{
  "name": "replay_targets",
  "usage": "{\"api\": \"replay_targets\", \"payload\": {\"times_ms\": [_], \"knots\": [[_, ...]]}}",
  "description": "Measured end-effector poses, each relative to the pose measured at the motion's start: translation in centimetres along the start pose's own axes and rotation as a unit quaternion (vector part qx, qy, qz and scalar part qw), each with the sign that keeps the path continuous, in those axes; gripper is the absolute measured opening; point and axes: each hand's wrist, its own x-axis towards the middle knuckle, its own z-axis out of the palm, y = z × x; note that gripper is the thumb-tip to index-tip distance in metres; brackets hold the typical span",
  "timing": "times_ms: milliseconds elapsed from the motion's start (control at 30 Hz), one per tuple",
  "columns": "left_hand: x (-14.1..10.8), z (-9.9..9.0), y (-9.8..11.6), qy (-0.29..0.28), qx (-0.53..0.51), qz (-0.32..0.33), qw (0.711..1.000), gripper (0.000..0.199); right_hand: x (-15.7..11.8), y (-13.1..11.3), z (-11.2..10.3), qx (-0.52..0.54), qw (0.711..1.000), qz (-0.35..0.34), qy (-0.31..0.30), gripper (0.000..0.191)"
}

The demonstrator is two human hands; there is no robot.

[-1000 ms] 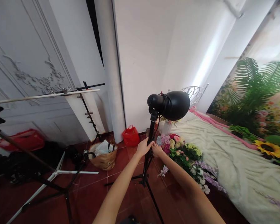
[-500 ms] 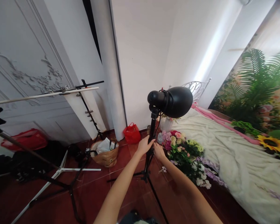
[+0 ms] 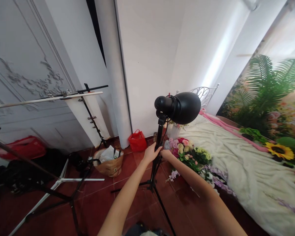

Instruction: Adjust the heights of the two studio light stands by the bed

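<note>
A black studio lamp (image 3: 186,107) with a cable wound round it sits on top of a black light stand (image 3: 152,177), whose legs are spread on the floor. My left hand (image 3: 151,153) is wrapped round the stand's upright pole below the lamp. Just to its right, my right hand (image 3: 166,154) is closed against the pole at about the same height. Its fingers are partly hidden; it seems to grip a small part on the pole's side, perhaps a knob.
Artificial flowers (image 3: 186,149) lie right of the stand, beside a bed with a cream blanket (image 3: 238,164). A red bag (image 3: 137,141) and a woven basket (image 3: 110,166) stand by the wall. On the left are another stand (image 3: 71,200) and a white crossbar (image 3: 83,94).
My right hand has turned, with its fingers more closed and the elbow swung outward. My left hand keeps its place on the pole. The view has shifted slightly right.
</note>
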Motion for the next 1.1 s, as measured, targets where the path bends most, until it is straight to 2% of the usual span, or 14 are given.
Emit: {"api": "replay_targets", "payload": {"times_ms": [67,133,200,267,367,467,567,633,700,800,900,1000,1100], "knots": [[0.0,0.0,0.0,0.007,0.005,-0.001,1.000,0.047,-1.9,0.2,0.1,-0.039,0.998,-0.019,-0.038,0.013],[0.1,-0.1,0.1,0.008,0.004,-0.003,1.000,0.048,-4.4,0.4,0.6,-0.080,0.995,-0.048,-0.027,0.039],[0.1,-0.1,0.2,0.003,-0.006,-0.001,1.000,0.046,-7.2,0.7,1.9,-0.102,0.993,-0.063,0.010,0.066],[0.2,-0.1,0.2,-0.005,-0.023,-0.001,1.000,0.044,-10.0,1.4,3.6,-0.095,0.994,-0.050,0.027,0.080],[0.5,-0.5,0.3,-0.014,-0.055,-0.006,0.998,0.041,-13.3,2.8,6.0,-0.088,0.996,-0.030,-0.015,0.087],[0.6,-1.5,-0.3,-0.037,-0.135,0.012,0.990,0.041,-14.5,3.8,6.6,-0.051,0.998,0.020,-0.031,0.094],[0.3,-2.8,-2.2,-0.089,-0.252,0.031,0.963,0.050,-13.3,3.0,4.5,0.037,0.999,0.030,0.004,0.106],[-0.2,-3.3,-4.0,-0.138,-0.298,0.019,0.944,0.055,-11.6,1.4,2.2,0.113,0.993,0.006,0.033,0.107],[-0.7,-2.8,-5.7,-0.171,-0.309,0.001,0.936,0.053,-9.7,-0.9,-0.1,0.201,0.978,-0.002,0.064,0.103],[-1.1,-0.6,-7.4,-0.167,-0.301,-0.004,0.939,0.048,-6.7,-4.4,-2.0,0.317,0.944,-0.019,0.093,0.099],[-0.9,2.6,-7.7,-0.165,-0.295,0.004,0.941,0.043,-4.2,-6.8,-2.0,0.399,0.913,-0.026,0.084,0.093],[-0.4,5.3,-7.1,-0.136,-0.284,-0.022,0.949,0.035,-2.7,-7.5,-1.5,0.434,0.897,-0.023,0.082,0.090],[-0.1,7.0,-6.6,-0.088,-0.283,-0.046,0.954,0.033,-2.2,-6.8,-1.3,0.455,0.888,-0.033,0.067,0.089]]}}
